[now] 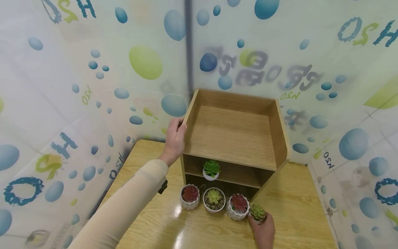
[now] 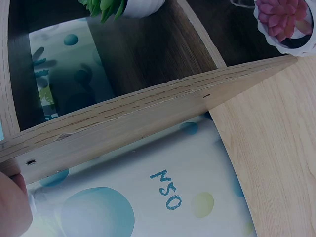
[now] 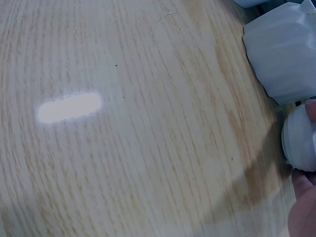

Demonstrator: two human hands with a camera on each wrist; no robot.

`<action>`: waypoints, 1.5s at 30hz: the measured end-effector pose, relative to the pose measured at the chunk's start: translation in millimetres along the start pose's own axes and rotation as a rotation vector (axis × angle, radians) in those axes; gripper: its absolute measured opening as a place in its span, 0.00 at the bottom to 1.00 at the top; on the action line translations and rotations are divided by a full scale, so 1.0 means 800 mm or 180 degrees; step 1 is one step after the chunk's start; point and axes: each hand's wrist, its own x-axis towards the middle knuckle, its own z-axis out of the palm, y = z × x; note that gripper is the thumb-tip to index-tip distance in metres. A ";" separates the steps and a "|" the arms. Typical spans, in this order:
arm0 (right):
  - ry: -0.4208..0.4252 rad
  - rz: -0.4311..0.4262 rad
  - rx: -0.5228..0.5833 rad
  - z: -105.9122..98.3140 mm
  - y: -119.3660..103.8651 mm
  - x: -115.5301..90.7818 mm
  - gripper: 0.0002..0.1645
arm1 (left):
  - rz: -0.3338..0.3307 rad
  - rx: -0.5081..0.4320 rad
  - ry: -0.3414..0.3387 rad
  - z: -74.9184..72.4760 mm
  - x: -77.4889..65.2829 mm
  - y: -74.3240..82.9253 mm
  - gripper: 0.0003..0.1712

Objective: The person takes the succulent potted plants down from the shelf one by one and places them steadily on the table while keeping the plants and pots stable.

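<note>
A small wooden shelf (image 1: 233, 129) stands on the table, and my left hand (image 1: 175, 140) grips the upper edge of its left side panel. In the left wrist view, part of that hand (image 2: 12, 207) shows at the panel's outer side. With my right hand (image 1: 264, 228) I hold a small potted green succulent (image 1: 257, 211) at the right end of a row of pots. Its white ribbed pot (image 3: 300, 140) appears in the right wrist view between my fingers, close to the tabletop. Directly left of it is a red succulent (image 1: 238, 203) in a white scalloped pot.
A light-green succulent (image 1: 214, 196) and another red succulent (image 1: 189, 193) continue the row before the shelf. A bright-green potted plant (image 1: 211, 168) sits on the middle board. The wooden table (image 1: 298, 207) meets patterned wall sheets (image 1: 93, 86) behind and at the sides.
</note>
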 end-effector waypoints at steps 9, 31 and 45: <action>-0.0003 0.0056 -0.0053 0.003 0.006 -0.001 0.40 | -0.0003 -0.0019 0.0016 0.000 -0.001 -0.001 0.22; -0.0229 0.0011 -0.0165 -0.002 0.002 0.004 0.43 | 0.0046 -0.0037 0.0041 0.000 0.000 -0.003 0.23; -0.0866 -0.0071 -0.0241 -0.024 0.003 0.012 0.47 | 0.0067 -0.0005 0.0004 0.000 0.001 -0.004 0.23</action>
